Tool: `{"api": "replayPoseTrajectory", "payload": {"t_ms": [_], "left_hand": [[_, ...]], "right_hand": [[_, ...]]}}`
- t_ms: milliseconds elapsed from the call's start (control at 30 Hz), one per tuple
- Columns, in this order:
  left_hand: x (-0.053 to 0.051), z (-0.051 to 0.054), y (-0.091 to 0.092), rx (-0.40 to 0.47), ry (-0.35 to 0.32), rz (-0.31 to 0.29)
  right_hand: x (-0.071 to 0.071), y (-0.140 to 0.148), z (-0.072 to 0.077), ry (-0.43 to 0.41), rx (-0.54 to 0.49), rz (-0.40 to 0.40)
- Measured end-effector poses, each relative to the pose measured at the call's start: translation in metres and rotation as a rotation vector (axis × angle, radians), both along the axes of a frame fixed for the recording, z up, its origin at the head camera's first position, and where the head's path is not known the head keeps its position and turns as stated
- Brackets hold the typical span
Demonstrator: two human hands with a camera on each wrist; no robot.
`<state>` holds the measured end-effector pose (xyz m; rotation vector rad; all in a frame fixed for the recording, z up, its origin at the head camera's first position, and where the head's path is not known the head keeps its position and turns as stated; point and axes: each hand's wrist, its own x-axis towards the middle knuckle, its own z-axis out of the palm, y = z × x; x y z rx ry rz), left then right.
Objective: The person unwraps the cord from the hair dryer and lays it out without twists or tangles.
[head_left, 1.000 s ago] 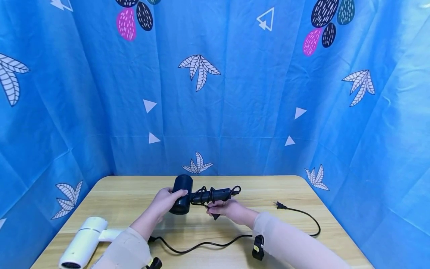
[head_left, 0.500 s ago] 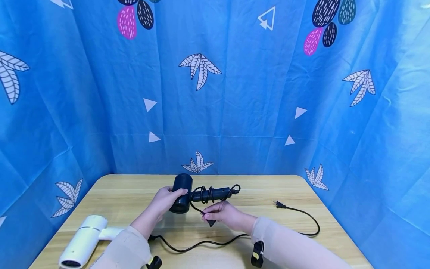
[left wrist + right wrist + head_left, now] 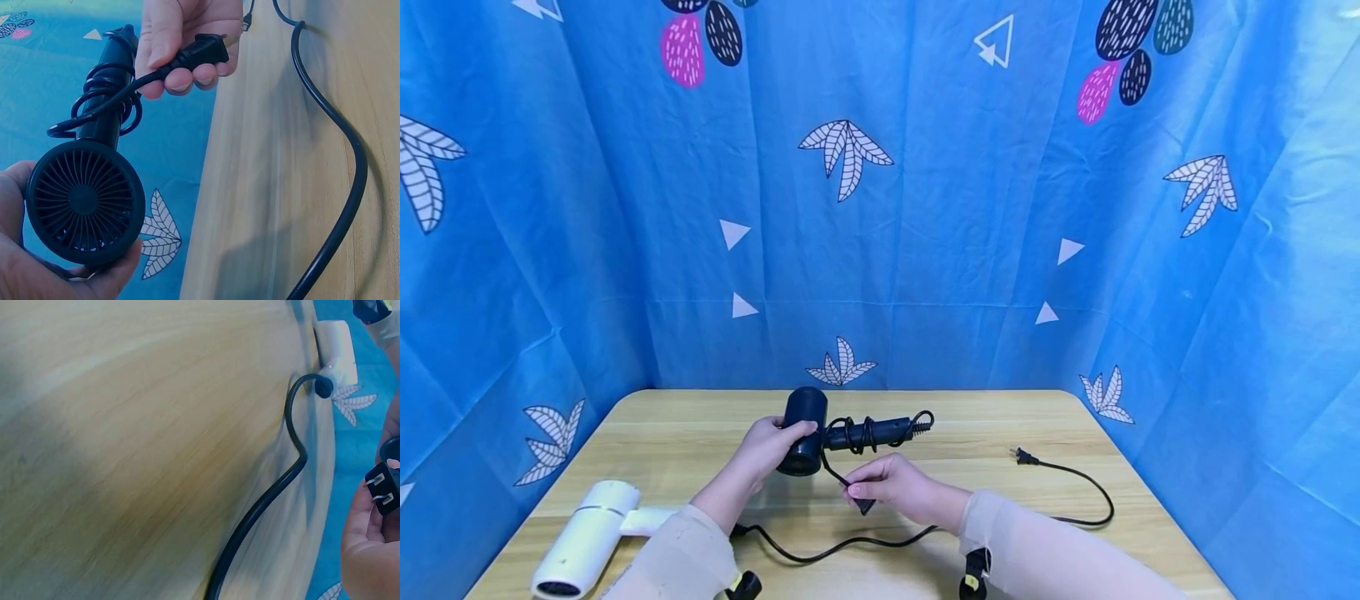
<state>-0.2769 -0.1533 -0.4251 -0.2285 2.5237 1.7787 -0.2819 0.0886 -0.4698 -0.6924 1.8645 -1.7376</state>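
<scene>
A black hair dryer [image 3: 805, 417] is gripped round its barrel by my left hand [image 3: 767, 450], its handle pointing right. Several turns of black cord [image 3: 103, 94] wrap the handle. My right hand [image 3: 902, 487] pinches the cord's two-prong plug [image 3: 203, 53] below the handle, with a length of cord running from it to the dryer. In the right wrist view the plug's prongs [image 3: 378, 487] stick out from the hand. The left wrist view shows the dryer's round vented end [image 3: 84, 200] in the left hand's grasp.
A white hair dryer [image 3: 583, 542] lies at the table's left front. Its black cord [image 3: 850, 546] crosses the front of the wooden table [image 3: 700, 408], passes under the right forearm and ends in a plug [image 3: 1026, 457] on the right. Blue patterned cloth [image 3: 865, 250] hangs behind.
My right hand has moved a little left and toward the table's front with the plug, and more cord hangs away from the handle. The left hand has barely moved.
</scene>
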Motion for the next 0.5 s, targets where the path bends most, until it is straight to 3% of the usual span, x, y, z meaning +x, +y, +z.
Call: {"api": "replayPoseTrajectory", "payload": {"t_ms": [267,500], "left_hand": [[0.000,-0.002,0.000,-0.009,-0.004,0.010],[0.000,-0.003,-0.001,-0.026,0.005,0.011]], "right_hand": [[0.008,-0.003,0.009,0.020,0.037,-0.045],[0.016,-0.007,0.018,0.181,0.126,-0.033]]}}
